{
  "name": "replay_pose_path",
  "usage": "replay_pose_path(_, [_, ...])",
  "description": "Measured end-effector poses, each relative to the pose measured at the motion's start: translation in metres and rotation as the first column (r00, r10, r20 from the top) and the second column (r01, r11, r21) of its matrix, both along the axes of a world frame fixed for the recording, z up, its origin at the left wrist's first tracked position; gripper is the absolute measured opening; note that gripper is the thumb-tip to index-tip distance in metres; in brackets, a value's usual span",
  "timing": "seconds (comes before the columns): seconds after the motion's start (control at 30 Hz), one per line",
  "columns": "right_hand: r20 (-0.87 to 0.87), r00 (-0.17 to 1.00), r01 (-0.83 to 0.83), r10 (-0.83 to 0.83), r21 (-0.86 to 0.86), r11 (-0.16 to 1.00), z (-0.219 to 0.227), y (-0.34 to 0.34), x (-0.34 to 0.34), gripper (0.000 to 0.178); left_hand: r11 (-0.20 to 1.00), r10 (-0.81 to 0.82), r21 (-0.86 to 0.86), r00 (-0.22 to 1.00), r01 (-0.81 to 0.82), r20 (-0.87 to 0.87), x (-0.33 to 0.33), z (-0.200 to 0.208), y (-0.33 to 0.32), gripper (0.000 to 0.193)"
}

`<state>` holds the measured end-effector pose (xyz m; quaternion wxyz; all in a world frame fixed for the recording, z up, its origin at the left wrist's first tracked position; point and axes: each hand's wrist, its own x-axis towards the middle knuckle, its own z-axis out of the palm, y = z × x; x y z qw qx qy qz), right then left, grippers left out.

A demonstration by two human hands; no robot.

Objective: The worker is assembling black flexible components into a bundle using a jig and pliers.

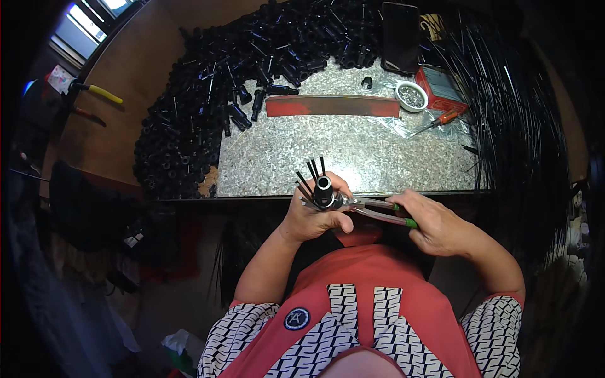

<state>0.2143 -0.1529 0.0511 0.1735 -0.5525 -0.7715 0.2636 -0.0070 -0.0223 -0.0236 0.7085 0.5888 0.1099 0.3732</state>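
My left hand is closed around a black tubular part, its round open end facing up. Several thin black strips fan out from the same hand, beside the tube. In my right hand are pliers with green-tipped handles, the fingers wrapped round the handle ends. The handles stand apart, and the jaws reach to the side of the tube by my left fingers. What lies between the jaws is hidden. Both hands are just in front of the speckled worktop's near edge.
A heap of black tubular parts covers the back and left. Across the worktop lies a red-and-dark flat bar. A white bowl of small metal pieces, red box, orange-handled screwdriver, phone and long black strands sit right.
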Motion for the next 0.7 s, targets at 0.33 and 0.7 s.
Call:
replay_pose_path(0.33, [-0.168, 0.979, 0.076, -0.112, -0.208, 0.975, -0.023, 0.006, -0.012, 0.029, 0.997, 0.027, -0.079, 0.999, -0.024, 0.036, -0.003, -0.006, -0.002, 0.055])
replay_pose_path(0.7, [0.068, 0.977, 0.197, -0.203, 0.085, 0.977, -0.027, 0.005, -0.006, 0.019, 0.989, 0.098, -0.117, 0.995, -0.093, 0.034, 0.005, -0.007, -0.01, 0.065])
